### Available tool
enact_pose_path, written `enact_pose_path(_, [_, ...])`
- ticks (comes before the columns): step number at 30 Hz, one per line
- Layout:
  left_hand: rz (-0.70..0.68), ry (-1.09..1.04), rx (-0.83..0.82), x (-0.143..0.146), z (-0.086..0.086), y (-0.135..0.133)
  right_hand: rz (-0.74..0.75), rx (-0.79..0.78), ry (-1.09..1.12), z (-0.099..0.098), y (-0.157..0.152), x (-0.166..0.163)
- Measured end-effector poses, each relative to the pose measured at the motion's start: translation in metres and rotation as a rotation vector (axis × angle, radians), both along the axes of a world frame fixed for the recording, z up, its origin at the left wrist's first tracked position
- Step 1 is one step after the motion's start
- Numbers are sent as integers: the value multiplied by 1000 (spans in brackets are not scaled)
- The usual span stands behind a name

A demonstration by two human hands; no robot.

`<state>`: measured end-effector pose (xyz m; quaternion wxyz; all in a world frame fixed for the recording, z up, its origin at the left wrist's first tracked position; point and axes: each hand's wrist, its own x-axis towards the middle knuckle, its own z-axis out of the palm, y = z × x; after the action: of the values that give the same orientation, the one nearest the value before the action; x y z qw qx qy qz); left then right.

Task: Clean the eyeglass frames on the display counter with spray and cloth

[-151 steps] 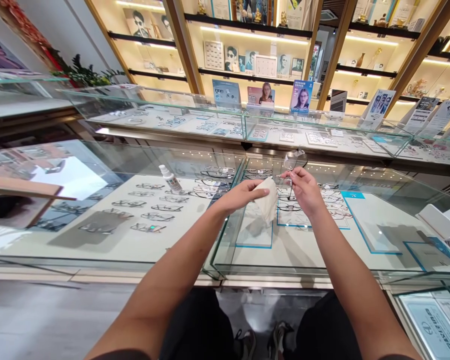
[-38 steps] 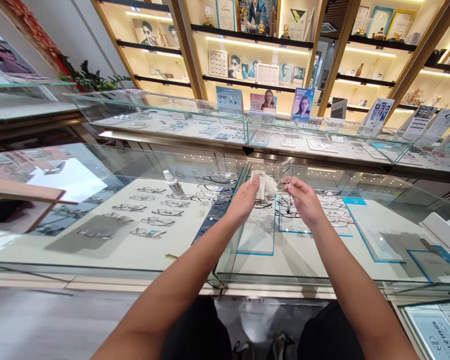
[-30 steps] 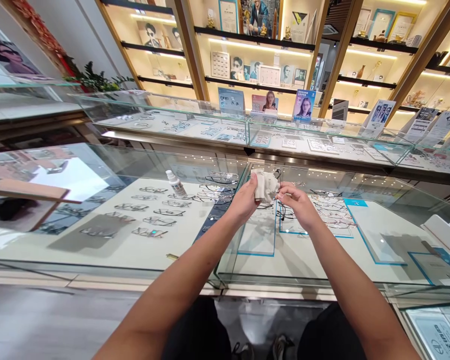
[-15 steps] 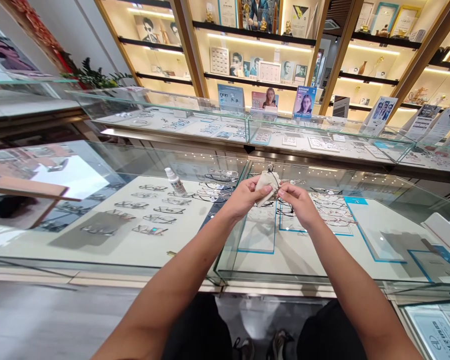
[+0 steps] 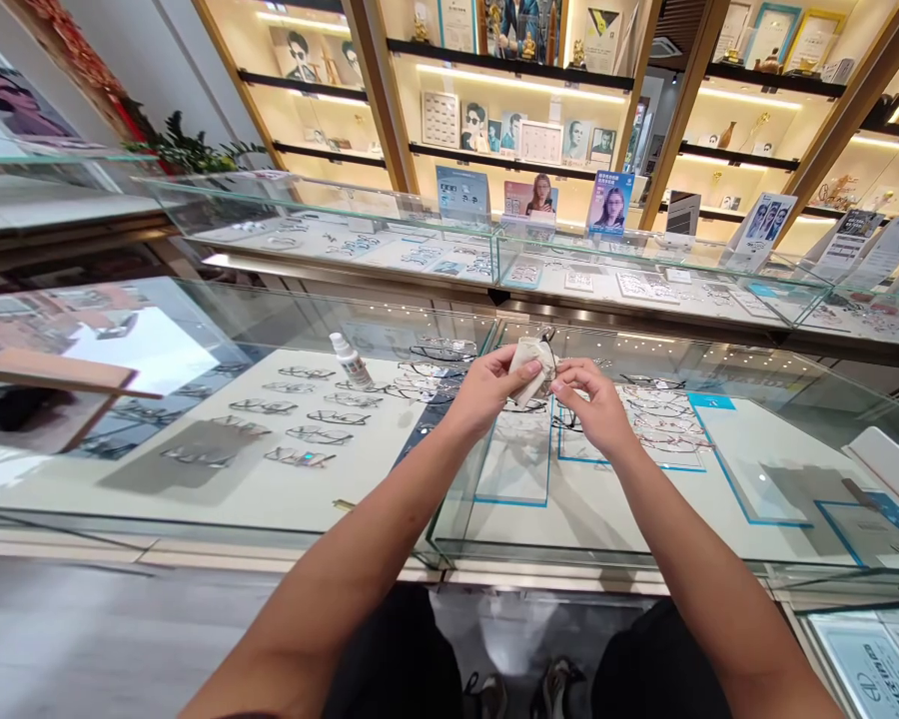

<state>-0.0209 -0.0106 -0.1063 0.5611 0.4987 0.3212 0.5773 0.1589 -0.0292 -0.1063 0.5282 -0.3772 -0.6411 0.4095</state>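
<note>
Above the glass counter, my left hand (image 5: 488,391) is closed on a beige cleaning cloth (image 5: 528,356), its thumb pressing the folds. A pair of eyeglasses (image 5: 548,350) with a thin dark frame sits within the cloth, only partly visible. My right hand (image 5: 597,401) pinches the eyeglasses at the right side of the cloth, fingertips close to my left thumb. How much of the frame lies under the cloth is hidden. A white spray bottle (image 5: 351,361) stands on the counter to the left of my hands.
Several eyeglass frames (image 5: 328,435) lie in rows inside the glass display counter (image 5: 464,529). Blue-edged trays (image 5: 764,499) are under the glass at right. Farther back stand another display case (image 5: 390,215), advertising cards (image 5: 609,203) and lit shelves (image 5: 524,80).
The cloth and the eyeglasses have turned slightly in my fingers. My right hand has shifted a little, and its fingers are more bent. The bottle has stayed in place.
</note>
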Motion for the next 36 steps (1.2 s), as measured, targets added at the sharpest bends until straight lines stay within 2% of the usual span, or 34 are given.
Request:
enact_pose_path(5, [-5,-19,-29,-3,2,1,9,-16,8,-1,0,-1])
enact_pose_path(12, [-133,101,-9,-5,5,-3,41,-120,99,-1,2,1])
enact_pose_path(18, [-58,107,30,-1,4,-5,91,-71,50,0,-1,-1])
enact_pose_path(24, [37,91,68,2,4,-9,223,-17,6,1,-4,-4])
enact_pose_path(27, [58,58,95,2,2,-7,220,-6,27,1,-4,-5])
enact_pose_path(32, [-72,-13,69,-2,3,-4,185,-114,110,1,-1,-6])
enact_pose_path(36, [-170,-1,36,-5,9,-6,231,-228,229,0,1,-6])
